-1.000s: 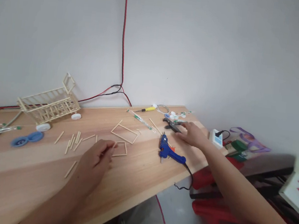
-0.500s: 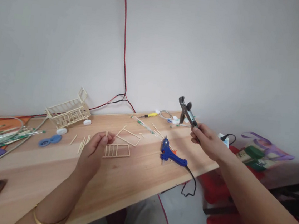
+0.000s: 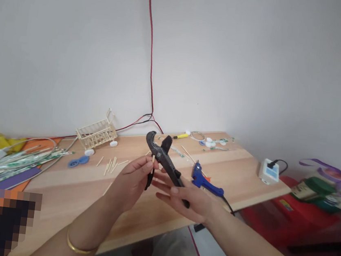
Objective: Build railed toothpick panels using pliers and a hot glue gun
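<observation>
Pinched in the fingers of my left hand [image 3: 127, 184] is a short thin wooden stick [image 3: 153, 159], its end poking up. My right hand [image 3: 194, 200] grips a black pipe cutter [image 3: 170, 169] by the handle, some fingers stretched along its underside. The cutter's hooked jaw stands apart from its blade, close beside the stick; whether they touch I cannot tell. Several cut wooden sticks [image 3: 111, 165] lie left of my hands. A small wooden slatted cart frame [image 3: 97, 135] stands near the wall, white caps by its base. My hands hide the flat stick frames.
A blue glue gun [image 3: 204, 182] lies to the right on the wooden table [image 3: 239, 168]. Behind it are a yellow-handled tool [image 3: 182, 136] and white caps. A white power adapter [image 3: 269, 172] sits at the right edge. Blue caps [image 3: 78, 161] and plastic-wrapped sticks [image 3: 25, 160] lie left.
My right hand has brought the pipe cutter left and down to my left hand, beside the stick. The view has shifted, so the table appears farther right.
</observation>
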### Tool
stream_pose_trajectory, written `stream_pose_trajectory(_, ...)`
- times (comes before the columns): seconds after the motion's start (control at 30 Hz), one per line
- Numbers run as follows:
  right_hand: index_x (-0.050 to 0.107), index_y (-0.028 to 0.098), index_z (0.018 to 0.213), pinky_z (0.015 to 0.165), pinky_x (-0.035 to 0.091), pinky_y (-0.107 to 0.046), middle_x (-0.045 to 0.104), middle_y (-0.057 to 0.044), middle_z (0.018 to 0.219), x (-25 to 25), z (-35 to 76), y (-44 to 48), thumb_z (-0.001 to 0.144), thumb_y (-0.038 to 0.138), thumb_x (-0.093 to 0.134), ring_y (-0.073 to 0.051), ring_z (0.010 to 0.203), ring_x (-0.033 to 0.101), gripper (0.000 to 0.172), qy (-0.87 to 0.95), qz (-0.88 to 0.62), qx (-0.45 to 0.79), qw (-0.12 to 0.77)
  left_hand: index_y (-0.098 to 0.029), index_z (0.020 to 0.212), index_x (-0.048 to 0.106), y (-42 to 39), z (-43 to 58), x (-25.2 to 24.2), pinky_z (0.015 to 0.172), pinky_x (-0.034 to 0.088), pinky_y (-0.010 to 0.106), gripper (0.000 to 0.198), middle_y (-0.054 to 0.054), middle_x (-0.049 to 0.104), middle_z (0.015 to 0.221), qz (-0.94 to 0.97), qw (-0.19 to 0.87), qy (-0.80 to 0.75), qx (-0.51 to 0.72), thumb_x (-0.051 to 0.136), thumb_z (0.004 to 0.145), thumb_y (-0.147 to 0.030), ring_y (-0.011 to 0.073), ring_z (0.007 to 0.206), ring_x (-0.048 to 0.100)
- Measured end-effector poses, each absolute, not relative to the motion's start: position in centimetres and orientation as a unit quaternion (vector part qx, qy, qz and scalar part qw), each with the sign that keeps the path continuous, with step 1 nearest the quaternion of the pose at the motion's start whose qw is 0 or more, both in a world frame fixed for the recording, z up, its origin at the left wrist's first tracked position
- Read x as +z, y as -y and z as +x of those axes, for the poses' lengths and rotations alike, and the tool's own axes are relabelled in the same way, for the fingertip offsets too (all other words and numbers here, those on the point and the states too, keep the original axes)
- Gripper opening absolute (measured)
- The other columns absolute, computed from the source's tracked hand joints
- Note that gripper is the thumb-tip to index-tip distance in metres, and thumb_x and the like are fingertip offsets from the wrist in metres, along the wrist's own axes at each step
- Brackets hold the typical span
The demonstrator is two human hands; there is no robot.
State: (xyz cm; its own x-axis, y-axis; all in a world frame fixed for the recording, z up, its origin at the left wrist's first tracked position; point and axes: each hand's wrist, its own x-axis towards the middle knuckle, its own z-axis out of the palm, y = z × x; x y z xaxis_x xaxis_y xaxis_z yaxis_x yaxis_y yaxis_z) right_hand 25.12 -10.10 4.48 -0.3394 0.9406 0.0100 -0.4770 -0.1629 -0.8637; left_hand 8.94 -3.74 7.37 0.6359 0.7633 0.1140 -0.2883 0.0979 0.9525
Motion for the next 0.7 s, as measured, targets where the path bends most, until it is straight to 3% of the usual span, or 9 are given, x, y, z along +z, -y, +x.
stream_pose_trajectory(0.07,0.051,0.033,0.123,0.101,0.032,-0.041,0.049,-0.006,0.134,3.5,24.2,9.3,0.069,0.030,0.075,-0.020,0.121,0.046,0.060,0.418,-0.247,0.739,0.467,-0.018,0.081,0.052,3.9,8.7,7.2,0.066,0.050,0.033,0.017,0.006,0.065,0.085,0.524,0.749,-0.201,0.352,0.051,0.087,-0.034,0.0203,0.077,0.064)
stream_pose_trajectory(0.17,0.052,0.032,0.123,0.103,0.030,-0.041,0.053,-0.005,0.128,2.2,23.2,8.0,0.068,0.027,0.073,-0.021,0.122,0.044,0.059,0.442,-0.234,0.721,0.479,-0.019,0.082,0.053,3.3,8.1,7.2,0.058,0.048,0.031,0.017,0.006,0.064,0.081,0.518,0.762,-0.191,0.337,0.050,0.089,-0.035,0.0213,0.074,0.063)
stream_pose_trajectory(0.3,0.043,0.029,0.130,0.098,0.035,-0.042,0.055,-0.004,0.113,2.2,23.7,6.2,0.072,0.022,0.064,-0.022,0.111,0.048,0.062,0.562,-0.338,0.586,0.476,-0.018,0.079,0.061,1.3,6.6,6.8,0.074,0.046,0.031,0.018,0.007,0.062,0.095,0.657,0.554,-0.251,0.446,0.054,0.088,-0.032,0.0204,0.091,0.058)
stream_pose_trajectory(0.37,0.038,0.028,0.132,0.098,0.035,-0.042,0.052,-0.004,0.111,3.2,24.6,5.2,0.073,0.018,0.060,-0.021,0.107,0.049,0.064,0.643,-0.408,0.459,0.458,-0.018,0.083,0.063,0.2,5.8,6.2,0.075,0.044,0.029,0.017,0.005,0.061,0.087,0.684,0.466,-0.276,0.488,0.052,0.089,-0.030,0.0160,0.082,0.057)
stream_pose_trajectory(0.47,0.038,0.025,0.130,0.098,0.036,-0.041,0.051,-0.006,0.113,5.2,25.4,3.6,0.071,0.010,0.056,-0.022,0.107,0.049,0.063,0.727,-0.461,0.292,0.417,-0.020,0.098,0.060,-0.7,5.1,4.8,0.057,0.041,0.024,0.018,-0.002,0.052,0.069,0.653,0.501,-0.280,0.494,0.046,0.093,-0.030,0.0090,0.056,0.046)
stream_pose_trajectory(0.57,0.037,0.023,0.130,0.098,0.037,-0.039,0.051,-0.008,0.120,6.0,25.5,2.7,0.067,0.005,0.054,-0.023,0.111,0.048,0.067,0.764,-0.473,0.215,0.383,-0.020,0.102,0.057,-0.8,5.2,3.7,0.056,0.040,0.024,0.019,-0.004,0.044,0.066,0.601,0.571,-0.273,0.488,0.045,0.094,-0.032,0.0085,0.056,0.044)
stream_pose_trajectory(0.7,0.041,0.022,0.126,0.092,0.041,-0.038,0.053,-0.008,0.116,5.3,25.6,2.8,0.061,0.005,0.054,-0.024,0.105,0.050,0.068,0.783,-0.486,0.173,0.347,-0.020,0.092,0.057,-0.6,5.5,3.0,0.055,0.040,0.024,0.018,-0.005,0.038,0.064,0.552,0.618,-0.254,0.499,0.046,0.093,-0.034,0.0080,0.055,0.040)
